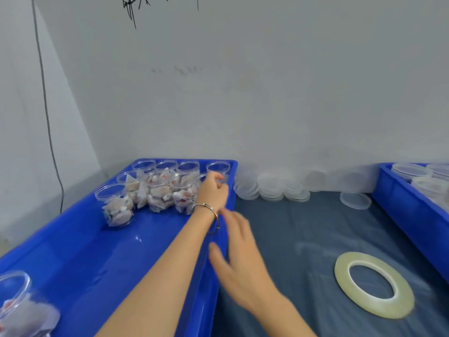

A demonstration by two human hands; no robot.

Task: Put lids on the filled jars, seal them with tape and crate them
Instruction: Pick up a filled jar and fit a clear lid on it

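Several clear jars filled with wrapped packets (158, 190) stand lidless at the far end of a blue crate (97, 251) on the left. My left hand (212, 190) reaches into that crate and grips one jar (218, 170) near its far right corner. My right hand (239, 259) hovers blurred over the crate's right rim, fingers spread and holding nothing. Stacks of clear lids (271, 189) lean against the wall behind the dark mat. A large roll of clear tape (374, 284) lies flat on the mat at the right.
Another filled jar (19, 310) sits in the crate's near left corner. A second blue crate (413, 210) at the right holds lidded jars (410, 171). One loose lid (355, 200) lies on the dark mat (291, 227). A wall stands close behind.
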